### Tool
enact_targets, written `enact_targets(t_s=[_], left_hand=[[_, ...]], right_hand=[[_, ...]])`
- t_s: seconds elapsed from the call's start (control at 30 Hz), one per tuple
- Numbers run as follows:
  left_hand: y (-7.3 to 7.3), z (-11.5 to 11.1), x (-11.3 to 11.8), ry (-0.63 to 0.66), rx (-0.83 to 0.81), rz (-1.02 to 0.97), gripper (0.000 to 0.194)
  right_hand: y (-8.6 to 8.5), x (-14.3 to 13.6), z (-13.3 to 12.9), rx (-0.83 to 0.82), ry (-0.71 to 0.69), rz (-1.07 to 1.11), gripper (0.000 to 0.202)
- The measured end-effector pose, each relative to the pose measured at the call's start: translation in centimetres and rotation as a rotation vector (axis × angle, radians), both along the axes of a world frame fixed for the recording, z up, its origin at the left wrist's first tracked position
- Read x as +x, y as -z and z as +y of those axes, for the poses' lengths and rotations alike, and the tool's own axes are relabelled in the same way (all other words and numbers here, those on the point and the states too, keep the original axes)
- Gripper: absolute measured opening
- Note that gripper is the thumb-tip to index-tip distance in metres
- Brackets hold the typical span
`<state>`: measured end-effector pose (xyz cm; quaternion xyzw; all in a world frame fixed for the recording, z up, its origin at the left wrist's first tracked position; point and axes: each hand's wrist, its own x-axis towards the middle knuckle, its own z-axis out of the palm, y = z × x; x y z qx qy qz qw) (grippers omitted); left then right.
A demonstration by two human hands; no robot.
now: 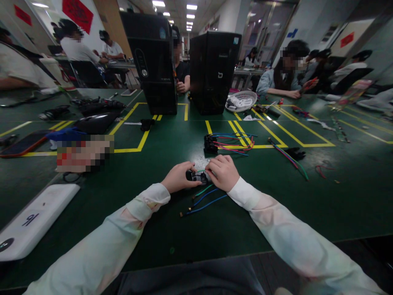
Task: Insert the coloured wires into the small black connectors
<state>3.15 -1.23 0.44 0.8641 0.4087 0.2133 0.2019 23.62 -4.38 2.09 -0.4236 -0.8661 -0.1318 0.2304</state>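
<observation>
I see left hand (pixel 179 177) pinching black box (pixel 200 177); right hand (pixel 223 172) bunched at box's right, hold unclear; blue wires (pixel 211 203) before box.

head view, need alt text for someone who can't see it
The person's left hand holds a small black part over a green table, with the right hand beside it. Green and blue wires lie nearer the person; two black computer towers stand beyond, with other people in the background.

Black housing (pixel 199 178), apparently smooth plastic.
</observation>
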Motion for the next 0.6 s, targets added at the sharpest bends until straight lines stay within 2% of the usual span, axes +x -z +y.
enact_targets(t_s=[0.37,0.6], left_hand=[[0.0,-0.05,0.1,0.008,0.003,-0.01,0.042],[0.04,0.21,-0.13,0.052,0.004,0.004,0.044]], right_hand=[[0.02,0.46,0.44,-0.031,-0.088,-0.069,0.017],[0.62,0.39,0.86,-0.028,0.019,-0.017,0.021]])
